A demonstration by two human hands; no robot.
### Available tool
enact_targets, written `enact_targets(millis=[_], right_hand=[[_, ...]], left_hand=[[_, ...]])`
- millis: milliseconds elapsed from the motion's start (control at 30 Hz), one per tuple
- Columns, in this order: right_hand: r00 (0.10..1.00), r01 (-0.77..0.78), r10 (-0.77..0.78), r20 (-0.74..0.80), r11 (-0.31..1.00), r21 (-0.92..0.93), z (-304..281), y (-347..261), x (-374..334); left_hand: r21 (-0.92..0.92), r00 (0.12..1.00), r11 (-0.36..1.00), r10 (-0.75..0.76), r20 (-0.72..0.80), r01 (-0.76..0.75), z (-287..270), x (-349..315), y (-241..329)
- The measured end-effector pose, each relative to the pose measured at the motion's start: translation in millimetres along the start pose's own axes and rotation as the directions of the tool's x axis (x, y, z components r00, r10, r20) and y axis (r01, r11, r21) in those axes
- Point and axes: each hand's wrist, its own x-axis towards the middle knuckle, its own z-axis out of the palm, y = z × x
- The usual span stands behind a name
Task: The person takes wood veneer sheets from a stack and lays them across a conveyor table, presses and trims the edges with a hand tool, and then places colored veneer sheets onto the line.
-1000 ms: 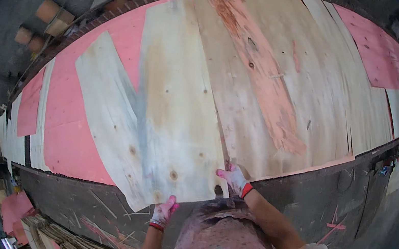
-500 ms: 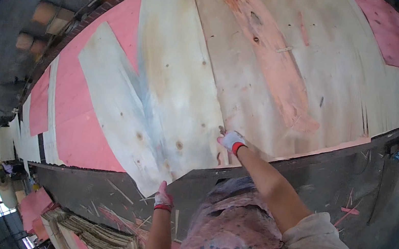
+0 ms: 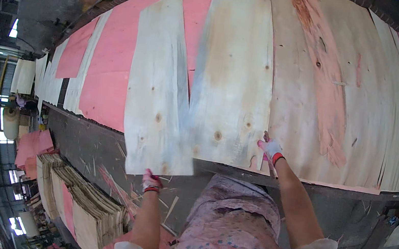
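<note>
My left hand point(image 3: 152, 181), in a white and pink glove, is closed on the near edge of a narrow pale wood veneer strip point(image 3: 156, 87). The strip overhangs the table edge, and its right side is blurred near the bottom. Beside it lies a wider veneer sheet point(image 3: 233, 73) with brown knots; a tapering gap shows pink between them farther up. My right hand point(image 3: 270, 149), gloved alike, is closed at that sheet's right edge. A slim brownish piece pokes out of it at both ends; its kind is unclear.
Pink sheets point(image 3: 110, 65) lie left of the strip. A tan veneer point(image 3: 295, 103) with a rough orange-pink strip point(image 3: 325, 92) covers the right side. Veneer stacks point(image 3: 80, 199) stand at lower left. Offcuts litter the floor point(image 3: 83, 143) below the table's edge.
The view has turned, so the table appears shifted right. My left hand has swung the strip leftward, and its near end sits squarer. The right hand stays by the wide sheet's edge.
</note>
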Motion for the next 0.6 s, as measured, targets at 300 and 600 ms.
enact_targets(millis=[300, 600], right_hand=[[0.963, -0.088, -0.216, -0.163, 0.318, -0.944, -19.8, -62.7, -22.5], [0.917, 0.254, -0.290, 0.273, 0.954, 0.161, 206.0, -152.2, -78.4]], left_hand=[[0.141, 0.913, 0.987, -0.121, 0.390, 0.070, -15.5, 10.8, 156.8], [0.306, 0.785, 0.942, -0.292, 0.546, 0.138, -30.6, 99.9, 186.3]])
